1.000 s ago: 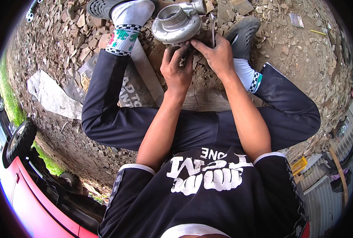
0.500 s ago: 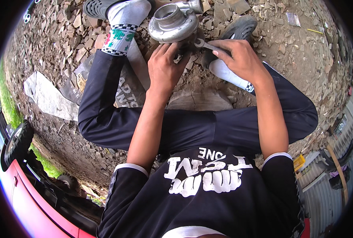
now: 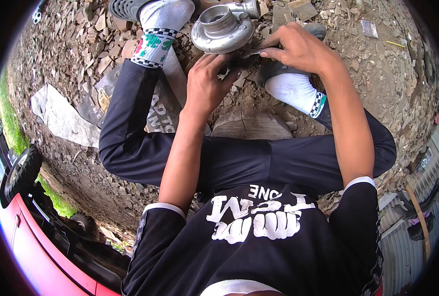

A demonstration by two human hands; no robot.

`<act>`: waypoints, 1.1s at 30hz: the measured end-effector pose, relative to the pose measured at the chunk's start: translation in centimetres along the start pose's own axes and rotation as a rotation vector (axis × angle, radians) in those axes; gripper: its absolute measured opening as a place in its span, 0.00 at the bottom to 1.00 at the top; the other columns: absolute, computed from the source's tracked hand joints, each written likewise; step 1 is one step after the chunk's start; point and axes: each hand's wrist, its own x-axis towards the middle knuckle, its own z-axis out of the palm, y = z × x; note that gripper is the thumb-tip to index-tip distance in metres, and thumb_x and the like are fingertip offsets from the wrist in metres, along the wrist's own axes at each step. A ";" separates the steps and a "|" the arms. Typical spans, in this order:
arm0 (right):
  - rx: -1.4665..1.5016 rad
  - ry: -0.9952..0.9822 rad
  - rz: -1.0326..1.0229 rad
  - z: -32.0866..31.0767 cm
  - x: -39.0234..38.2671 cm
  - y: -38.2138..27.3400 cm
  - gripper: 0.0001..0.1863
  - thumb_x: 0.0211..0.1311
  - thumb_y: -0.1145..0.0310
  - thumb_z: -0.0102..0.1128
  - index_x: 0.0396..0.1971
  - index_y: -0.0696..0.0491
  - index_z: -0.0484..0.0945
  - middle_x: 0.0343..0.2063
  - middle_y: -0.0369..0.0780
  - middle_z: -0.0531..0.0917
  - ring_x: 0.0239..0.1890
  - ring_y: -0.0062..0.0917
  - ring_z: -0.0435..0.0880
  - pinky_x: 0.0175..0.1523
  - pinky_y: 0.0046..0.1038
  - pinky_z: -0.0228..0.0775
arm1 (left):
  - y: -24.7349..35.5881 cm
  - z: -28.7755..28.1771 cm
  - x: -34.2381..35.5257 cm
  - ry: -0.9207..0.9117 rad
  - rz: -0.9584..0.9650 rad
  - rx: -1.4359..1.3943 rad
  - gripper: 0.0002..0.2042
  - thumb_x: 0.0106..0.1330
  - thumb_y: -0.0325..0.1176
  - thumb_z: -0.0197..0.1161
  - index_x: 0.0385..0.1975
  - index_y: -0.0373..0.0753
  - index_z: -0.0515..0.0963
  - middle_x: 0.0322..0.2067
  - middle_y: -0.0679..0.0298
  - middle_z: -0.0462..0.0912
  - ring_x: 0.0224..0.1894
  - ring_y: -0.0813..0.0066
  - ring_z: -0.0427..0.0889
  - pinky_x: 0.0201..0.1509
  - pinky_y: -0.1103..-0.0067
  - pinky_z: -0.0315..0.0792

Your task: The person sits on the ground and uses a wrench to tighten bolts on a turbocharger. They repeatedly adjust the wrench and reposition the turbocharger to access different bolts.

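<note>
A silvery metal turbocharger [image 3: 224, 40] stands on the ground between my feet, its round open inlet facing up and a pipe outlet at its far right. My left hand [image 3: 207, 83] is closed round its darker near underside; the fingertips are hidden beneath the housing. My right hand [image 3: 298, 49], just right of the turbocharger, pinches a small metal wrench [image 3: 255, 52]. The wrench's head reaches the lower right of the housing, where shadow hides what it meets.
My shod feet flank the turbocharger on rubble-strewn ground. A flat wooden block [image 3: 251, 125] lies before my crossed legs. Printed sheeting [image 3: 160, 109] and a pale scrap [image 3: 61, 118] lie left. A red vehicle [image 3: 37, 246] stands lower left; corrugated metal sheets [image 3: 402, 249] lie right.
My right hand has swung away from me and to the right, turning the wrench's handle outward. My left hand keeps its hold on the turbocharger. The whole view has shifted slightly.
</note>
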 end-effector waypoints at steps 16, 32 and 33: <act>-0.064 0.170 0.098 2.9 -1.8 -3.8 0.10 0.63 0.72 0.63 0.30 0.65 0.86 0.28 0.60 0.84 0.37 0.51 0.88 0.46 0.46 0.80 | 0.6 0.4 -0.5 0.024 -0.021 -0.027 0.19 0.57 0.25 0.72 0.50 0.44 0.84 0.42 0.59 0.87 0.46 0.57 0.86 0.50 0.67 0.80; -0.092 0.329 0.230 4.1 -5.4 -6.7 0.09 0.64 0.77 0.58 0.36 0.62 0.86 0.31 0.55 0.86 0.38 0.49 0.87 0.48 0.46 0.79 | 0.9 0.0 -0.2 -0.022 -0.081 -0.012 0.16 0.56 0.24 0.67 0.46 0.37 0.82 0.40 0.52 0.85 0.44 0.50 0.84 0.49 0.63 0.79; -0.093 0.341 0.199 3.7 -5.3 -6.0 0.09 0.64 0.76 0.58 0.37 0.62 0.86 0.32 0.55 0.86 0.38 0.50 0.87 0.48 0.46 0.78 | 1.2 -0.1 -0.1 -0.015 -0.081 -0.005 0.15 0.57 0.23 0.66 0.45 0.36 0.82 0.40 0.51 0.85 0.43 0.49 0.84 0.49 0.63 0.78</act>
